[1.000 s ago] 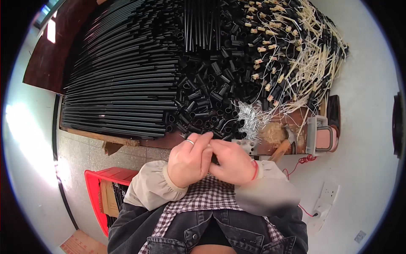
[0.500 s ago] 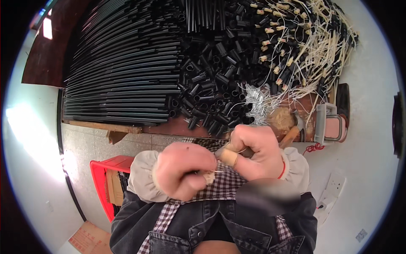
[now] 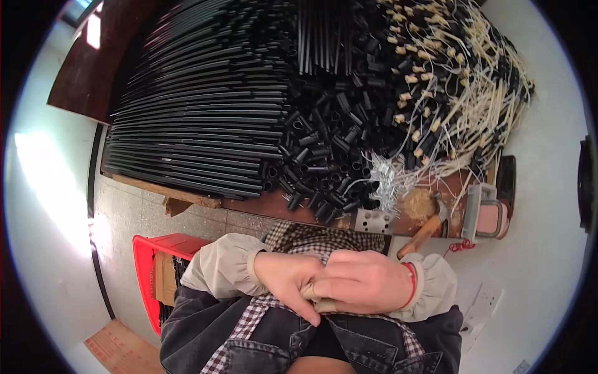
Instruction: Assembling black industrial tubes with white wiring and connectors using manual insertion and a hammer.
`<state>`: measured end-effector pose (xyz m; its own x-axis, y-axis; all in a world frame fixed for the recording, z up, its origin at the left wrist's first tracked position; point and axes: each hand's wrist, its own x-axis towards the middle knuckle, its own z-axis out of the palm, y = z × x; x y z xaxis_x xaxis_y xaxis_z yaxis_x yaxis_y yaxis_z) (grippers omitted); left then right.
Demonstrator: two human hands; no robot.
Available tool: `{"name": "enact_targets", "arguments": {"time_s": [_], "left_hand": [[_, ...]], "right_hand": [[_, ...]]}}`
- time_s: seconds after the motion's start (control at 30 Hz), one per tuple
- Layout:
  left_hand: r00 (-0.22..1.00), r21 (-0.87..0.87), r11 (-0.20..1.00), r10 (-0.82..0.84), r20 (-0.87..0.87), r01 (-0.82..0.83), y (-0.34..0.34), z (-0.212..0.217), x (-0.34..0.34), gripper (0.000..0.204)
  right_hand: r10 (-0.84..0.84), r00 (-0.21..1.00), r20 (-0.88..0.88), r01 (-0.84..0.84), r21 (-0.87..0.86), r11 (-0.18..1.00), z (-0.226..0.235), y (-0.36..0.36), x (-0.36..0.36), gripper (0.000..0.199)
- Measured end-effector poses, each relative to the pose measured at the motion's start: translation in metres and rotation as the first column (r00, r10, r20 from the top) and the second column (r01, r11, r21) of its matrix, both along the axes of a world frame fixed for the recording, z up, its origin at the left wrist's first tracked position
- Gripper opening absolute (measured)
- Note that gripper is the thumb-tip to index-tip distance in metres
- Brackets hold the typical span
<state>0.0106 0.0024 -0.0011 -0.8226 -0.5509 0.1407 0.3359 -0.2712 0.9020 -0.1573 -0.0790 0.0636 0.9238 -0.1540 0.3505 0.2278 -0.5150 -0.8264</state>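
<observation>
My left hand (image 3: 288, 278) and my right hand (image 3: 364, 282) meet low in front of my waist, over a checked apron (image 3: 293, 240). The left fingers and thumb close around the fingertips of the right hand. Between them shows a pale beige wrap (image 3: 322, 305), apparently tape on a right finger. The right fingers are curled inward, and whatever they pinch is hidden. Just beyond the hands, at the table's front edge, lie a metal plate with holes (image 3: 374, 221) and a bundle of thin silvery wire ends (image 3: 387, 184).
Long black tubes (image 3: 199, 137) cover the table's left, with short black tube pieces (image 3: 324, 156) mid-table. Black sockets with pale wires (image 3: 461, 93) heap at right. A wooden-handled hammer (image 3: 421, 237) overhangs the edge beside a grey plastic container (image 3: 478, 215). A red crate (image 3: 144, 274) stands left.
Both hands have come down and closer to my body, and now overlap. The thin pale strand seen near the left fingers is out of sight. The metal plate has come into view.
</observation>
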Motion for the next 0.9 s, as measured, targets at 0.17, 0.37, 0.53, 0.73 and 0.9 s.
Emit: {"name": "enact_targets", "arguments": {"time_s": [0.17,0.37,0.53,0.73,0.9], "left_hand": [[0.455,-0.707,0.623,0.764,0.458,-0.335,-0.033,0.024,0.082,0.033],[-0.157,-0.927,-0.018,0.984,-0.083,0.374,-0.100,-0.013,0.232,0.033],[-0.019,-0.997,-0.072,0.997,-0.073,0.039,-0.095,0.007,0.211,0.028],[0.151,-0.984,0.096,0.986,0.073,-0.148,-0.071,0.064,0.145,0.029],[0.388,-0.998,0.028,0.922,0.007,-0.048,-0.073,0.066,0.124,0.033]], "right_hand": [[-0.099,0.995,0.002,0.097,0.186,0.978,-0.017,-0.001,-0.016,0.026],[-0.277,0.961,0.010,0.249,0.407,0.879,-0.019,-0.004,-0.032,0.027],[-0.772,0.590,0.236,0.652,0.426,0.628,-0.023,-0.013,-0.064,0.024],[-0.965,0.054,0.255,0.720,0.660,0.215,-0.007,-0.010,-0.113,0.033],[-0.933,-0.018,0.359,0.703,0.668,0.243,-0.015,-0.014,-0.104,0.035]]}}
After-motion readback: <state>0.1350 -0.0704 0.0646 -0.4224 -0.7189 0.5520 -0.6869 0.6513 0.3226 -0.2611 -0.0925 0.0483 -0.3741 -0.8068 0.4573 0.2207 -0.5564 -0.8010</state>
